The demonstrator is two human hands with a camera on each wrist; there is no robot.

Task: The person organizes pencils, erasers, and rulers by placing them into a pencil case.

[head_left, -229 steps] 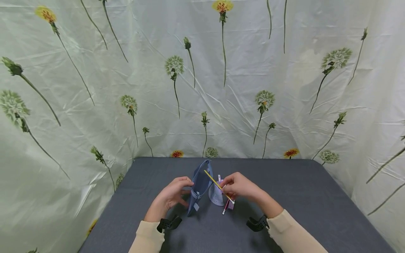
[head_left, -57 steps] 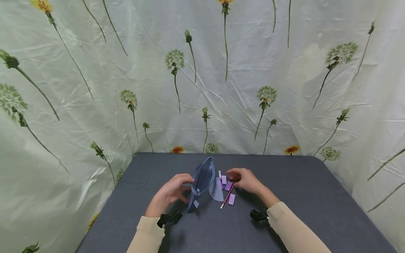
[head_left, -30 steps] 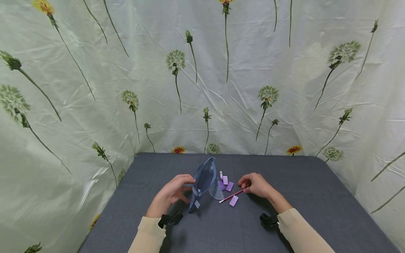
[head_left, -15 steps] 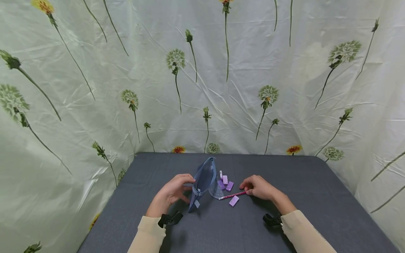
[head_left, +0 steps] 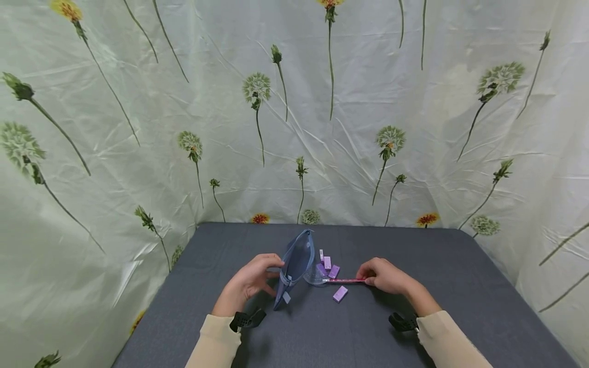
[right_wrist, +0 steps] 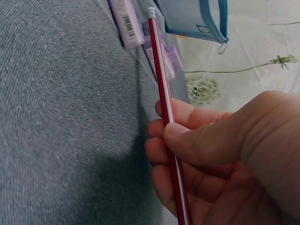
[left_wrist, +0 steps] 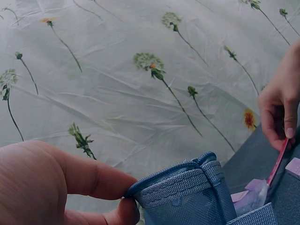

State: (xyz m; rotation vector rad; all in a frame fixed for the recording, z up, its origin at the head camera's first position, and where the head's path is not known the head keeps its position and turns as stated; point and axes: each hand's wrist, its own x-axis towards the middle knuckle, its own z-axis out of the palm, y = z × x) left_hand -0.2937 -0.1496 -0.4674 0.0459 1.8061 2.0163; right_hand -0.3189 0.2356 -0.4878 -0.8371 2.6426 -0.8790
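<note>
My left hand (head_left: 252, 278) pinches the near-left edge of a blue mesh zip pouch (left_wrist: 183, 201) between thumb and fingers. The pouch stands tilted on the table, its mouth gaping to the right. In my right hand (head_left: 385, 276) a red pencil (right_wrist: 164, 89) with a white stripe is pinched between thumb and fingertips. In the head view it lies level, its eraser end pointing left and overlapping a clear protractor (head_left: 314, 277) beside the pouch. Several small purple-and-white blocks (head_left: 340, 294) lie around it, and in the right wrist view one block (right_wrist: 126, 23) shows a barcode.
The dark grey table (head_left: 294, 337) runs back to a pale curtain (head_left: 221, 102) printed with dandelions. A black band with a camera (head_left: 248, 320) sits on the left wrist, and a similar one (head_left: 402, 322) on the right.
Earlier the right hand held a yellow pencil at the pouch mouth. Since then it has taken the red pencil, moved right and turned it from slanting to level. The left hand keeps its grip.
</note>
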